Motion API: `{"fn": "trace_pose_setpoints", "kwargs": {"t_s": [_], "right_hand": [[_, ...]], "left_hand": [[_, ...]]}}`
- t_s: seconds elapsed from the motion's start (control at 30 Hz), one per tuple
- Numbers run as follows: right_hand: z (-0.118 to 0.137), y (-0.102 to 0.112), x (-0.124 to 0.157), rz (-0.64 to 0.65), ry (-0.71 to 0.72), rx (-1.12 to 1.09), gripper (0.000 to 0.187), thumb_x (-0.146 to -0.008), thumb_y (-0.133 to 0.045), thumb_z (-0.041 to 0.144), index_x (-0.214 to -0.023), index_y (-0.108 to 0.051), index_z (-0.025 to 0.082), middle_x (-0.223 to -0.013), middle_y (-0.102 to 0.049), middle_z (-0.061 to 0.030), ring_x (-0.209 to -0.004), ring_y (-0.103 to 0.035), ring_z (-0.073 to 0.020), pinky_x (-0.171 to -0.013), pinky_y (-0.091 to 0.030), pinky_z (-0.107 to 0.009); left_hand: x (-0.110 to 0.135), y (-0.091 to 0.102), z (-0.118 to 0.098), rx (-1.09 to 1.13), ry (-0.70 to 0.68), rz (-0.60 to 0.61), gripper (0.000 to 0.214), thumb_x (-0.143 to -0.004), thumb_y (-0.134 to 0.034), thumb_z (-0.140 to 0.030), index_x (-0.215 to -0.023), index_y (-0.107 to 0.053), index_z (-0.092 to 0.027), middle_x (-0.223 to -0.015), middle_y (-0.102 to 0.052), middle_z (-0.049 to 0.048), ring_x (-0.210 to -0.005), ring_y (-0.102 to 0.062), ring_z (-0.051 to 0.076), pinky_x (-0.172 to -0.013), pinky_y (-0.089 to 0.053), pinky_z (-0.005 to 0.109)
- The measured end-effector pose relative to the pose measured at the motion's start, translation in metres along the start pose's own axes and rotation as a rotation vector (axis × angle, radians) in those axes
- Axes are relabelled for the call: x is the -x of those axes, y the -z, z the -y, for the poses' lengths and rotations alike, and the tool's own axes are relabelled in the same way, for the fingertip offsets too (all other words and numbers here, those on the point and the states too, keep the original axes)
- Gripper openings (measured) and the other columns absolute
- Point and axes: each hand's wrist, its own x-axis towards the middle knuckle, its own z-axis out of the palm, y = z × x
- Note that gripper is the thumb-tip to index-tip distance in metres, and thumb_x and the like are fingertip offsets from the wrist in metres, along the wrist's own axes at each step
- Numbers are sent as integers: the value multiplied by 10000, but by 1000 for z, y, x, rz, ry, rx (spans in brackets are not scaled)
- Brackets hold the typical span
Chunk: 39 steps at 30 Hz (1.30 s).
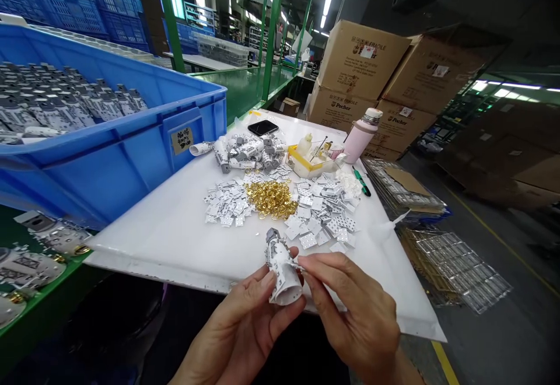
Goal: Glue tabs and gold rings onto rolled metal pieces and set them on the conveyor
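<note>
My left hand point(245, 321) is closed round a white and grey tube-shaped model part point(282, 271), its open round end tilted toward me and its grey end pointing away. My right hand point(354, 309) has thumb and forefinger pinched together at the part's right side. What sits between those fingertips is too small to make out. Just beyond the part lie small white flat pieces point(324, 210), a second pile of white flat pieces point(225, 201) and a heap of gold rings point(271, 198).
More white-grey model parts point(249, 151) lie behind the piles, near a black phone point(263, 128). A yellow tray point(301, 166) with a small bottle, a pink flask point(362, 137) and a green pen-like tool point(361, 181) stand to the right. At left is a blue crate point(144, 169) full of parts.
</note>
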Motion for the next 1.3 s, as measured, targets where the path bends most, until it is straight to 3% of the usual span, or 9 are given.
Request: {"fn": "trace_pose_setpoints", "kwargs": {"t_s": [0.1, 0.33, 0.67, 0.83, 1.07, 1.3], "right_hand": [[0, 0, 2, 18, 26, 10, 333, -841, -551, -5, -1135, -631, 129, -977, -694, -84, -931, -654, -152, -838, -553, -222], [0, 2, 5, 76, 70, 1, 389, -848, -505, -26, -1198, -607, 108, -1003, -678, -117, -985, -640, -179, -846, -558, -255], [-3, 1, 12, 104, 70, 2, 490, -822, -492, -64, -1272, -553, 119, -1070, -652, -120, -1031, -609, -181, -849, -563, -273], [-3, 0, 12, 106, 81, 6, 503, -824, -492, -69, -1287, -537, 123, -1065, -652, -122, -1029, -607, -182, -852, -560, -277], [-3, 5, 10, 126, 89, 8, 445, -833, -485, -64, -1241, -558, 97, -1048, -653, -133, -1026, -607, -179, -867, -549, -280], [-5, 8, 4, 177, 174, 43, 396, -848, -472, -52, -1212, -570, 68, -1004, -664, -149, -1010, -609, -195, -834, -560, -299]], "left_hand": [[2, -1, 1, 32, 11, -26, 244, -835, -592, -34, -1060, -676, -80, -1120, -705, 123, -968, -683, 199, -835, -588, 288], [-1, 6, 3, 8, -12, 38, 272, -846, -597, -72, -1109, -662, -104, -1242, -651, 120, -1065, -645, 204, -879, -573, 286], [-1, 6, 3, -28, -35, 91, 262, -857, -604, -112, -1109, -675, -122, -1229, -663, 98, -1078, -633, 189, -894, -561, 281], [-1, 6, 7, -22, -42, 13, 242, -837, -621, -107, -1069, -689, -110, -1221, -664, 115, -1073, -635, 206, -871, -571, 288], [-3, 11, 11, 1, -36, 24, 223, -840, -624, -106, -1049, -696, -132, -1139, -699, 80, -1104, -618, 209, -954, -531, 335], [3, 0, 3, -8, -17, -51, 260, -827, -600, -35, -1069, -685, -74, -1211, -665, 144, -1039, -655, 213, -844, -582, 283]]}}
